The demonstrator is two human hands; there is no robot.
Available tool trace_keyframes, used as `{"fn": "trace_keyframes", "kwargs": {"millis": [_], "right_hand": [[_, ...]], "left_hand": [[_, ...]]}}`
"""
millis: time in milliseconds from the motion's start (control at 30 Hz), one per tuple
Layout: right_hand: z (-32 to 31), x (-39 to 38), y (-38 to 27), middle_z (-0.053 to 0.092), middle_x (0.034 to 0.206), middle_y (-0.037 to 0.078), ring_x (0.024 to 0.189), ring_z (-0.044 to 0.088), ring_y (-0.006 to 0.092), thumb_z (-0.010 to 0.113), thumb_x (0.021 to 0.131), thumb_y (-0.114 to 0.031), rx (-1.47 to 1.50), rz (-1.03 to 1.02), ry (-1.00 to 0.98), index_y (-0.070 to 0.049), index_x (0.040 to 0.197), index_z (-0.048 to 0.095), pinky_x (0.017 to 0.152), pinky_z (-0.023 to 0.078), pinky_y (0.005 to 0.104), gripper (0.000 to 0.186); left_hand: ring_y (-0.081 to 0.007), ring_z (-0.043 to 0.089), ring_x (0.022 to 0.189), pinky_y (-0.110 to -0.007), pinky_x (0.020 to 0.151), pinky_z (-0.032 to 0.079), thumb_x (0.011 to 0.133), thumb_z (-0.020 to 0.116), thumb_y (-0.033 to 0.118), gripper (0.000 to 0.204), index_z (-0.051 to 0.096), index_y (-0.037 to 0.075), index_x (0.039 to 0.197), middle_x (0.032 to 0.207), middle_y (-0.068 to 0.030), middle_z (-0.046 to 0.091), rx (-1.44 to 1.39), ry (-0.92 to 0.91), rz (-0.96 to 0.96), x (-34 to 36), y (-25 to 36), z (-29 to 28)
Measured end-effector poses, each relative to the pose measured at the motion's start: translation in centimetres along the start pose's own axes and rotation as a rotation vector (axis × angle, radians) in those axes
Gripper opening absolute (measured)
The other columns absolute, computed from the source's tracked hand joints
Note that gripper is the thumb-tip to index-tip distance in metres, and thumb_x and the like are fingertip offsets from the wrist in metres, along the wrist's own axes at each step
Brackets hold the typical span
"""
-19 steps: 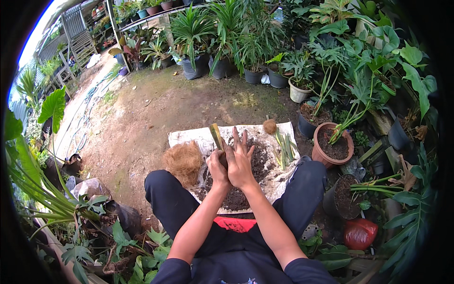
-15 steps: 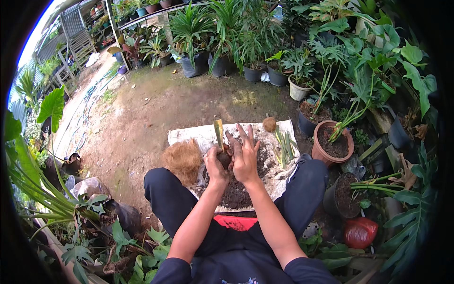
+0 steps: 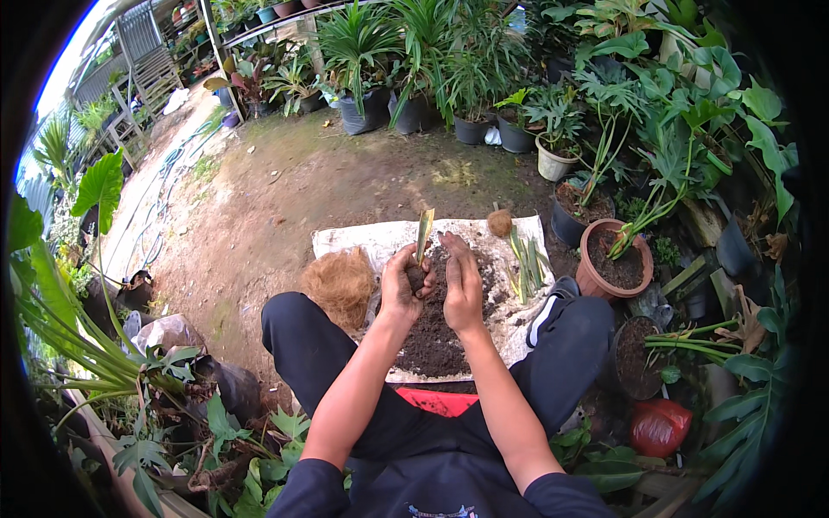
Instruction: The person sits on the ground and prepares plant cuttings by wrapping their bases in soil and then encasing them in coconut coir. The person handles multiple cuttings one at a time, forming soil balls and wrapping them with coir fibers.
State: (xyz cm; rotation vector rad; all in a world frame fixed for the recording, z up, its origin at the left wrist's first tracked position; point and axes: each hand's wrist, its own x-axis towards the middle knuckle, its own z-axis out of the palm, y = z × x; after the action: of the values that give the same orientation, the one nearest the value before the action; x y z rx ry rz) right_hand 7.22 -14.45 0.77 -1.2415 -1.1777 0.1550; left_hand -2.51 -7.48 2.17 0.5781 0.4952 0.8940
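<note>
My left hand (image 3: 399, 283) is closed around a dark clump of soil (image 3: 416, 276). Out of the clump rises a leaf cutting (image 3: 426, 231), green with yellowish edges. My right hand (image 3: 463, 289) is just to the right, its fingers stretched upward and its palm turned toward the clump. Both hands are soiled and stay above a heap of dark soil (image 3: 429, 348) on a white sheet (image 3: 345, 239). Brown coconut fibre (image 3: 338, 287) lies left of the hands. More leaf cuttings (image 3: 527, 268) lie on the sheet's right side, near a small fibre ball (image 3: 499, 223).
A red object (image 3: 437, 402) lies between my legs at the sheet's near edge. To the right stand a terracotta-coloured pot (image 3: 589, 281) and a black pot of soil (image 3: 635, 363), near a red plastic bag (image 3: 661, 426). Potted plants line the far side; a blue hose (image 3: 160, 203) runs along the left.
My right hand has turned, its spread fingers coming closer together and moving slightly right of the soil clump. The leaf cutting has shifted right with my left hand. The view has moved slightly.
</note>
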Motion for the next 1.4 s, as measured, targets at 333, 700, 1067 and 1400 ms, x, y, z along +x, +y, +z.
{"fn": "trace_keyframes", "kwargs": {"millis": [333,700,1067,1400], "right_hand": [[0.7,-0.4,-0.9,0.048,0.144,0.01,0.12,0.057,0.0202,0.061,0.097,-0.013,0.307,0.127,-0.164,-0.005,0.119,0.068,0.077,0.055,0.0265,0.025],[4.0,-1.6,-0.4,0.058,0.132,0.009,0.109,0.06,0.0128,0.065,0.092,-0.003,0.674,0.258,-0.135,-0.003,0.12,0.06,0.085,0.054,0.0266,0.028],[4.7,-1.6,-1.2,0.058,0.119,0.011,0.106,0.058,0.0138,0.064,0.092,-0.004,0.7,0.231,-0.09,-0.002,0.129,0.05,0.092,0.047,0.029,0.04],[2.8,-0.9,-1.2,0.045,0.146,0.022,0.141,0.031,0.0438,0.064,0.093,-0.022,-0.234,-0.226,-0.203,-0.017,0.128,0.064,0.116,0.029,0.0499,0.035]], "left_hand": [[-0.0123,0.064,0.062,-0.022,0.04,0.042,0.099,0.049,0.029,0.027,0.062,0.007,0.107,0.085,-0.0029,0.067,-0.125,0.008,-0.03,-0.6,0.4,-0.5],[-0.0087,0.056,0.051,-0.022,0.039,0.036,0.099,0.059,0.04,0.035,0.065,0.007,0.09,0.067,0.0004,0.061,0.048,0.177,0.204,-1.8,0.4,-1.1],[-0.0098,0.055,0.054,-0.026,0.047,0.044,0.099,0.062,0.035,0.037,0.064,0.003,0.078,0.068,-0.0024,0.063,0.025,0.078,0.332,-1.4,-0.7,-1.7],[-0.0197,0.065,0.084,-0.032,0.072,0.056,0.101,0.041,0.058,0.057,0.06,0.005,0.108,0.095,-0.0049,0.064,-0.031,0.141,-0.014,-1.5,0.9,-2.1]]}}
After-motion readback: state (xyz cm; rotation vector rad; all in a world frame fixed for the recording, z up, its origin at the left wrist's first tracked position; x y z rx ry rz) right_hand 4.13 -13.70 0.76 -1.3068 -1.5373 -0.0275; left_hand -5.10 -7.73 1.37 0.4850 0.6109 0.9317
